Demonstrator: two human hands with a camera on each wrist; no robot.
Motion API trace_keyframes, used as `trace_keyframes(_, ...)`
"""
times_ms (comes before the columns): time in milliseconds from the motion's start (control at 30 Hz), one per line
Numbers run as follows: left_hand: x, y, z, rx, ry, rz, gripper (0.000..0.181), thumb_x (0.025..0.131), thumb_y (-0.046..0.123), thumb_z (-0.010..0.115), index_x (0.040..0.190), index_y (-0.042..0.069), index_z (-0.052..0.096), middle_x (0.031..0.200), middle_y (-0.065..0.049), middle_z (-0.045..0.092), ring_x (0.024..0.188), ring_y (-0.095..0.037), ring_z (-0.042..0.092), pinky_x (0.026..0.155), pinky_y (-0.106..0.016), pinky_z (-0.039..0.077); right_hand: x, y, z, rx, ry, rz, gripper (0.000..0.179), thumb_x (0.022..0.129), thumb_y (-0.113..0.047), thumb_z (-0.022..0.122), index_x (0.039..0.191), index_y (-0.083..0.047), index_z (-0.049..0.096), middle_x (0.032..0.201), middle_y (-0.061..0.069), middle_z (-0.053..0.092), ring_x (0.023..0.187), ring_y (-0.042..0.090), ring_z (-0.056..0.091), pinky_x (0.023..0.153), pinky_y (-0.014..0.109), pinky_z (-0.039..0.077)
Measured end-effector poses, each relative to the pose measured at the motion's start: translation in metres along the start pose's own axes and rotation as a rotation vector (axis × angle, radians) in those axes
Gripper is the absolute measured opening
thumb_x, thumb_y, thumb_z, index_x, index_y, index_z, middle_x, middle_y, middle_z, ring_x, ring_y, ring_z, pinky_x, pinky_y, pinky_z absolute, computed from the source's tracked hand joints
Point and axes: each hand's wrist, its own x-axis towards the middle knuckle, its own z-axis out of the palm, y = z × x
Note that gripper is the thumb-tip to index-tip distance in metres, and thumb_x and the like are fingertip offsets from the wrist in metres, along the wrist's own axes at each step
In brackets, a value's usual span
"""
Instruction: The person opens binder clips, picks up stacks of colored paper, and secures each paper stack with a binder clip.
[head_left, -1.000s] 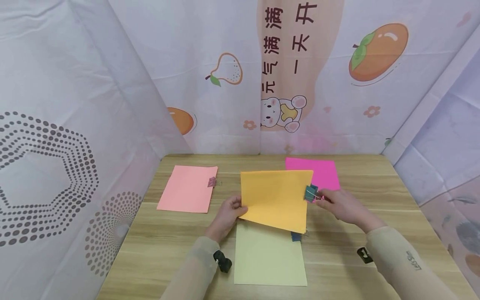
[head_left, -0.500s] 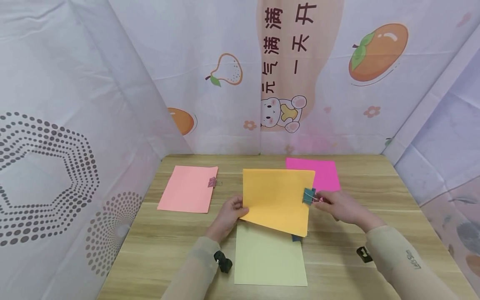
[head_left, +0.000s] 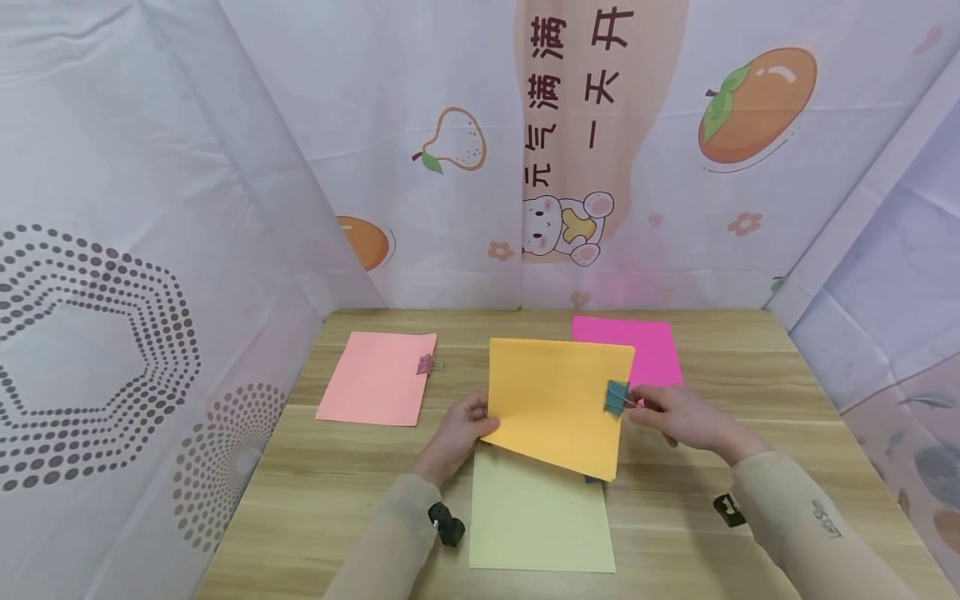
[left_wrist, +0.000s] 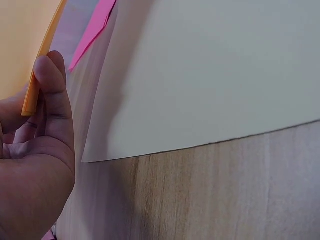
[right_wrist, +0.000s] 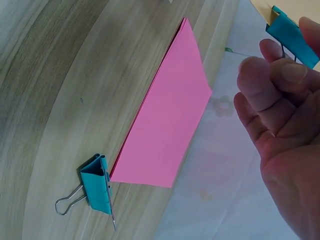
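White printed cloth [head_left: 420, 50] stands behind the orange paper [head_left: 558, 404]; wood-grain table [head_left: 285, 500] runs beneath it. Orange paper: the thing in hand, a few sheets together, held up at a tilt over the table, lower right corner hanging down. Pale yellow paper [head_left: 542, 533] lies flat, below and nearer the person than the orange paper, which covers its far part. Light pink paper [head_left: 378, 379] lies flat, left of the orange paper, well apart. Hot pink paper [head_left: 648, 346], behind and right of the orange paper, partly covered by it in the head view.

Right hand [head_left: 686, 418], right of the orange paper, pinches a clip's wire handles. Left hand [head_left: 456, 435] pinches the orange paper's lower left corner between thumb and fingers.

Teal clip [head_left: 616, 397] sits on the orange paper's right edge. Second teal clip [right_wrist: 96, 192] rests to the right of the orange paper, by the hot pink paper's corner; can't tell if touching. Dark blue clip [head_left: 593, 479], just below the orange paper, mostly hidden. Small pink clip [head_left: 424, 364], left of the orange paper, on the light pink paper's edge.
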Motion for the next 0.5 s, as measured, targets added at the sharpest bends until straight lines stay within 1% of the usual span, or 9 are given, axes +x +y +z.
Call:
trace_keyframes(133,-0.0014,0.0010,0.0007,-0.002,0.004,-0.005,0.029,0.096,-0.004,0.062,0.125,-0.002,0.058,0.106,-0.013,0.070,0.089,-0.022,0.071,0.071,-0.032,0.060,0.0009,0.0020,0.0006,0.010,-0.015,-0.002,0.032,0.104,-0.038,0.058,0.120,-0.011,0.062,0.065,0.004,0.051,0.048,0.018,0.049,0.057,0.032,0.042)
trace_keyframes(300,-0.0023,0.0015,0.0006,-0.010,0.002,-0.005,0.029,0.096,-0.005,0.062,0.124,-0.002,0.058,0.103,-0.011,0.069,0.086,-0.020,0.070,0.070,-0.030,0.059,0.0021,0.0049,0.0012,0.044,-0.035,0.012,0.038,0.103,-0.041,0.058,0.126,-0.011,0.061,0.066,0.004,0.051,0.052,0.019,0.050,0.059,0.032,0.043)
trace_keyframes(433,-0.0029,0.0019,-0.0004,0.002,-0.003,-0.004,0.028,0.095,-0.004,0.063,0.122,-0.001,0.058,0.099,-0.008,0.067,0.083,-0.018,0.067,0.069,-0.029,0.057,0.0022,0.0081,0.0025,0.088,-0.058,0.037,0.042,0.103,-0.045,0.058,0.129,-0.012,0.059,0.065,0.004,0.050,0.055,0.022,0.051,0.060,0.031,0.043)
trace_keyframes(500,-0.0033,0.0024,-0.0008,0.014,-0.007,-0.003,0.028,0.095,-0.003,0.064,0.122,-0.001,0.058,0.097,-0.007,0.066,0.081,-0.017,0.065,0.069,-0.027,0.054,0.0023,0.0094,0.0034,0.102,-0.064,0.043,0.042,0.103,-0.046,0.058,0.128,-0.012,0.059,0.065,0.004,0.050,0.057,0.024,0.052,0.060,0.032,0.043)
